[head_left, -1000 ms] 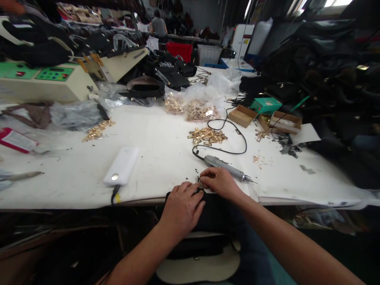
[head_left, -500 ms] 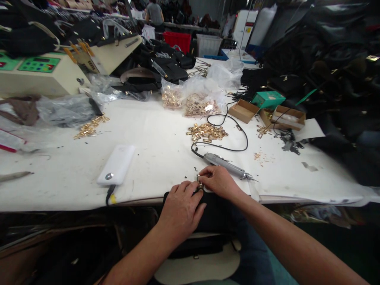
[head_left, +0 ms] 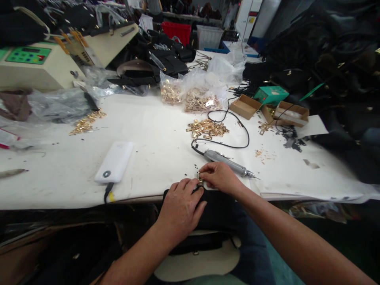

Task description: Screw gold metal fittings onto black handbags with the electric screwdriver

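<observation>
My right hand (head_left: 219, 177) pinches a small gold metal bag fitting (head_left: 200, 178) at the table's front edge. Under it lies the edge of a black bag flap (head_left: 216, 209). My left hand (head_left: 181, 204) is closed over that flap from the left, its fingertips beside the fitting and its thumb apart on the black surface. How far the fitting sits on the flap is hidden by my fingers. Below, on my lap, hangs the pale-lined part of the bag (head_left: 197, 267). Just beyond my right hand a grey electric screwdriver (head_left: 227, 162) lies on the table.
Loose gold fittings (head_left: 206, 129) are heaped mid-table, before plastic bags of fittings (head_left: 202, 99). A white power bank (head_left: 114, 162) lies left, near a gold hardware pile (head_left: 86, 122). Small cardboard boxes (head_left: 245, 106) stand right. The screwdriver's black cord (head_left: 247, 138) loops across the table (head_left: 160, 158).
My view has tilted slightly, so the table's things appear a little higher. Both hands stay at the flap's edge, with the fitting still between my right fingers.
</observation>
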Demonstrator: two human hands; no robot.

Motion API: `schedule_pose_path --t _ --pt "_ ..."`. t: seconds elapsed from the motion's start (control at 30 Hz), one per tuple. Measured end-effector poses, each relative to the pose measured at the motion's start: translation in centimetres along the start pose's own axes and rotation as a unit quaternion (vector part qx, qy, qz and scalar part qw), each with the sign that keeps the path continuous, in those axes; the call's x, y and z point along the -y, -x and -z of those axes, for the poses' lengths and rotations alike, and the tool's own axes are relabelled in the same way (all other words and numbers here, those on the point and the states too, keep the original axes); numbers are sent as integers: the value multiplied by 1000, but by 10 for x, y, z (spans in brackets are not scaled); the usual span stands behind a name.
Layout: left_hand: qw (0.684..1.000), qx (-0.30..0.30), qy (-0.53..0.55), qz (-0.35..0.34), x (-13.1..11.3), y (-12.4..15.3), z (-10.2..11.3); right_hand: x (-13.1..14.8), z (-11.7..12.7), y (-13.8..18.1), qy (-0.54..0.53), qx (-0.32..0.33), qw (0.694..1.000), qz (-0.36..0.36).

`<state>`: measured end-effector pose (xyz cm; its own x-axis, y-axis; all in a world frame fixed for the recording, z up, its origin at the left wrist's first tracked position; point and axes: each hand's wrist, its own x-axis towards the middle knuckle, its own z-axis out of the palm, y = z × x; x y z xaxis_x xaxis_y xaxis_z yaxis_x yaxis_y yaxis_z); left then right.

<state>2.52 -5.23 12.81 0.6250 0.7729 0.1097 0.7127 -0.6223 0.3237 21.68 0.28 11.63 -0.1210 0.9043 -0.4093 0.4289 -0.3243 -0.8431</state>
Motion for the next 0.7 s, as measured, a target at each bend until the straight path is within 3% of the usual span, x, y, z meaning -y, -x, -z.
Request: schedule_pose_path --t 0.4,0.7 --pt "1000 6 1 -1 -1 0 -1 3 -6 5 65 -57 996 13" --pt "1000 -12 -9 0 0 1 -1 7 -3 6 6 -29 1000 -11"
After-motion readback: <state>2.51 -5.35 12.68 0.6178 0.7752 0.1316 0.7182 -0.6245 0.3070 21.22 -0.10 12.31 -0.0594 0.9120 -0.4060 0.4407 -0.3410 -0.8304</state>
